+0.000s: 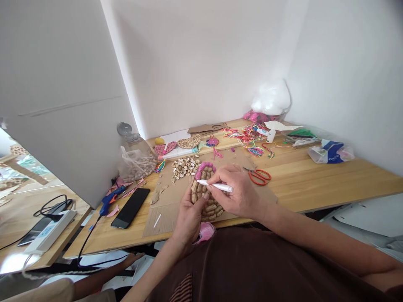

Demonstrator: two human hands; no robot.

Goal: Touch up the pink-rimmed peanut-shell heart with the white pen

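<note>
My left hand (189, 216) grips the left and lower side of a peanut-shell craft piece (210, 207), its thumb lying over the shells. Whole shells cover the piece in rows, and those along its top edge are coloured pink. In my right hand (236, 191) is a white marker pen (218, 186), held like a pencil. Its tip meets or nearly meets the shells at the upper left, just below the pink ones. Under the piece, near my lap, shows a bundle of pink material (206, 232). Loose peanut shells (185, 166) are heaped on the cardboard (166, 205) behind my left hand.
Orange-handled scissors (260, 177) rest to the right. At left are a black phone (130, 208), a blue glue gun (110, 200) with its cord, and a bag of shells (137, 163). Colourful threads (248, 135) lie farther back. Another person's arm (103, 272) shows at lower left.
</note>
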